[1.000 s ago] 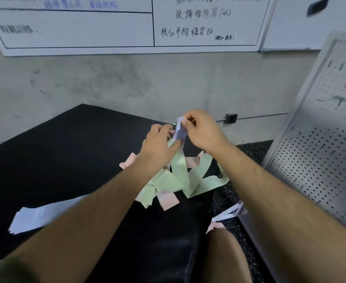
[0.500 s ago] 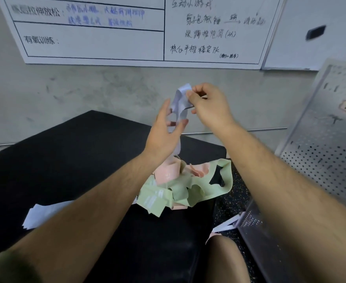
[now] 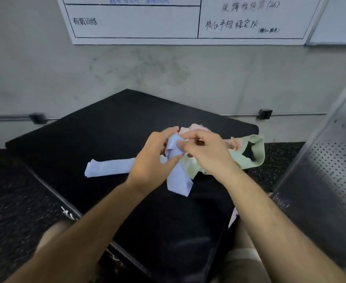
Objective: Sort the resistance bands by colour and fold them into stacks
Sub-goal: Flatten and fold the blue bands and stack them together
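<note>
My left hand (image 3: 149,160) and my right hand (image 3: 206,152) both pinch a pale blue resistance band (image 3: 176,176) at its top, and its lower end hangs down over the black bench (image 3: 106,127). Another pale blue band (image 3: 108,167) lies flat on the bench to the left of my hands. Behind and right of my right hand sits a tangle of green bands (image 3: 253,152) and pink bands (image 3: 196,127), partly hidden by the hands.
A perforated metal panel (image 3: 327,180) stands close on the right. A concrete wall with a whiteboard (image 3: 168,21) rises behind the bench. Dark speckled floor (image 3: 11,201) lies to the left, and my knees show at the bottom.
Both hands came down from in front of the wall to just above the bench, bringing the blue band free of the green and pink tangle. The view has tilted down.
</note>
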